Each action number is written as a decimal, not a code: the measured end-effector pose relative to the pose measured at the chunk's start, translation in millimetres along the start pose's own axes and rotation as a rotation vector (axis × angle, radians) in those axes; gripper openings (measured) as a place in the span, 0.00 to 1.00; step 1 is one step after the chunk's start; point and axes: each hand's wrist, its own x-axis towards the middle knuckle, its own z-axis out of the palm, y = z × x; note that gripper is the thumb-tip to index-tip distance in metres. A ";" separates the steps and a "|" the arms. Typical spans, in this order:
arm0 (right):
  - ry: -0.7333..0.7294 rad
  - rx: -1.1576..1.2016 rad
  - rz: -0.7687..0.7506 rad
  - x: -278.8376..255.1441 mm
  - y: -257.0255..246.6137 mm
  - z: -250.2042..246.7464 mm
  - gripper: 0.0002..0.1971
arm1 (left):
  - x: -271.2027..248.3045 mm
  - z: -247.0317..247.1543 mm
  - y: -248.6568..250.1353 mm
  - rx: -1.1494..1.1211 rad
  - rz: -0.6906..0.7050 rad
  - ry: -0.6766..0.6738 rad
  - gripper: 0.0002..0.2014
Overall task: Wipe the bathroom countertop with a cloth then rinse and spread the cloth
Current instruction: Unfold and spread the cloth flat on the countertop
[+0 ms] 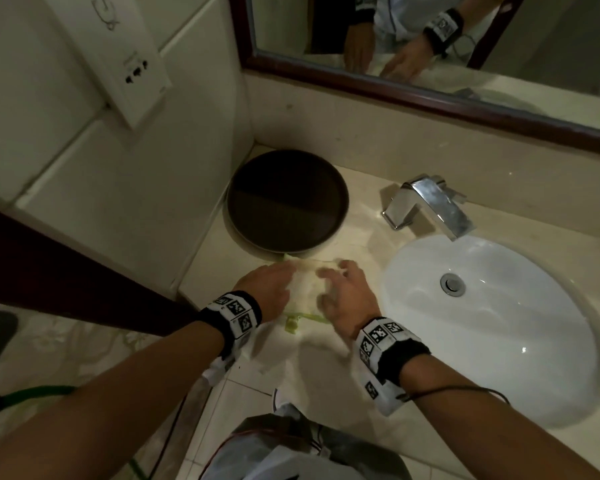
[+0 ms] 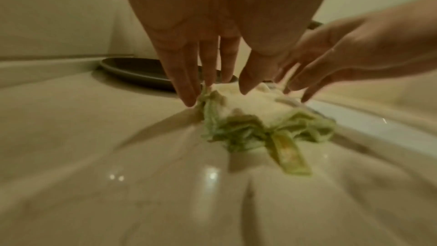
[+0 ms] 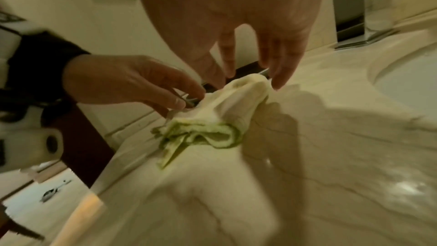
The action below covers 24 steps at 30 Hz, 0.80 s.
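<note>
Cloth: a small cream-white terry cloth with green edging (image 1: 307, 287), bunched in a loose heap on the beige marble-veined countertop (image 1: 329, 386), near the front edge, between the dark round tray and the sink bowl but touching neither as far as I can tell.

Nearest the viewer, a green hem loop (image 2: 289, 153) trails flat on the stone. Soft, limp, folded on itself several times; judged light, probably damp (the surface around it shines, though that may be polish). No stiffness to lean on, so it will sag wherever unsupported.

Left hand (image 1: 269, 289) at the cloth's left side, fingers straight and slightly apart, tips touching the green edge. Right hand (image 1: 347, 294) at the right side, fingers spread and extended, tips at the cloth's far fold; no pinch visible in the right wrist view.

Best hold, in my judgement: two corners along the green hem, one per hand, then draw apart to open it flat.

Beyond: the dark brown round tray (image 1: 286, 199), the chrome square-spout faucet (image 1: 430, 204), the white oval sink basin (image 1: 499, 327), then the wood-framed wall mirror (image 1: 430, 46).
</note>
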 end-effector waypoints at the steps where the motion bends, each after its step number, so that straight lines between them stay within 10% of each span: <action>1: 0.041 0.067 0.069 1.2 -0.8 -1.9 0.23 | -2.5 -0.2 -0.3 -0.109 -0.055 0.075 0.26; 10: -0.010 0.411 0.397 19.0 -9.9 5.9 0.24 | 23.0 8.3 3.7 -0.609 -0.521 0.067 0.24; 24: 0.119 0.649 0.383 20.3 -9.2 13.7 0.20 | 19.2 8.8 5.3 -0.760 -0.469 0.063 0.21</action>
